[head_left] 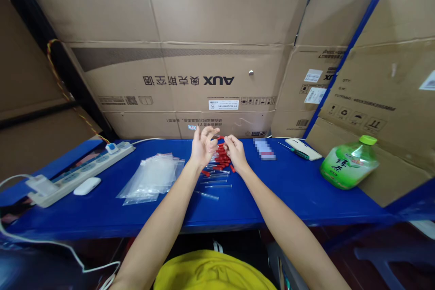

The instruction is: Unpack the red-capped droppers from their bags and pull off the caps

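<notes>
A person's two bare hands meet over a blue work shelf (292,190), working a heap of small clear plastic tubes w/ red caps (221,157). The heap sits at the shelf's centre, directly between the hands, likely so both can reach it w/o stretching; a few loose tubes trail toward 6 o'clock of it. The left hand (202,146) is half curled, thumb and fingers spread loosely, tips touching the heap's upper edge; whether it pinches a tube cannot be told. The right hand (235,152) is bent inward, fingers narrow and close together on the red caps; its grip is hidden too. At 9 o'clock of the heap lies a stack of clear plastic bags (151,179), probably kept near for easy pickup. Farther at 9: a white power strip (81,173). At 3 o'clock: a green tea bottle on its side (350,163).
</notes>
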### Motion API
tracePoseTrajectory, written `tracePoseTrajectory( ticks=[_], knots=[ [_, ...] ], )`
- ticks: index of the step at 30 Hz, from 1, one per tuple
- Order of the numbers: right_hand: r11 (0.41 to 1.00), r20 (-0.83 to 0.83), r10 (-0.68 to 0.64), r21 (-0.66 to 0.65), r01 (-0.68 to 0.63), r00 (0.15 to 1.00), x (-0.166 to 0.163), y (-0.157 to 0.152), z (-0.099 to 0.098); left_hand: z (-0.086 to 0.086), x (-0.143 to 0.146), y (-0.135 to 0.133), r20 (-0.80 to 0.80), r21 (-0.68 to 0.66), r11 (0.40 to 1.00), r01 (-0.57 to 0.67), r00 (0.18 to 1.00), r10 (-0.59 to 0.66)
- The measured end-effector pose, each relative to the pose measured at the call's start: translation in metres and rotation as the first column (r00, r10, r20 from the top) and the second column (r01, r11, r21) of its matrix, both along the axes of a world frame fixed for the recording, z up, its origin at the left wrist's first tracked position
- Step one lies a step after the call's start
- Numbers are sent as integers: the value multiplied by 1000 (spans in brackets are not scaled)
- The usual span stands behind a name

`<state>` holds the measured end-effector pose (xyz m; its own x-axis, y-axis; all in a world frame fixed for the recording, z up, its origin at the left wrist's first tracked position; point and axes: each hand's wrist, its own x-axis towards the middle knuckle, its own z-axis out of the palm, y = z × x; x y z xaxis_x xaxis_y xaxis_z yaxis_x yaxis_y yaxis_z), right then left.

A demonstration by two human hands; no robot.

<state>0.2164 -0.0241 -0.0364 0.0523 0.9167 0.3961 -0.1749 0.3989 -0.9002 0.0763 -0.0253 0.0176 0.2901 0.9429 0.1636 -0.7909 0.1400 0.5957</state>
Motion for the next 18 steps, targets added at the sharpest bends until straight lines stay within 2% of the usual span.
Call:
tracePoseTrajectory(
  ticks=[5,12,18],
  knots=[
    [996,-82,58,-66,-63,995,-4,-3,2,2,4,-7,107,42,996,78,991,-83],
    [978,-116,136,-140,-152,984,-12,-9,9,-3,5,-5,180,70,997,-26,984,13],
    [929,-154,259,-232,-289,954,-14,-13,13,-1,6,-7,169,37,997,-69,984,62]
  ],
)
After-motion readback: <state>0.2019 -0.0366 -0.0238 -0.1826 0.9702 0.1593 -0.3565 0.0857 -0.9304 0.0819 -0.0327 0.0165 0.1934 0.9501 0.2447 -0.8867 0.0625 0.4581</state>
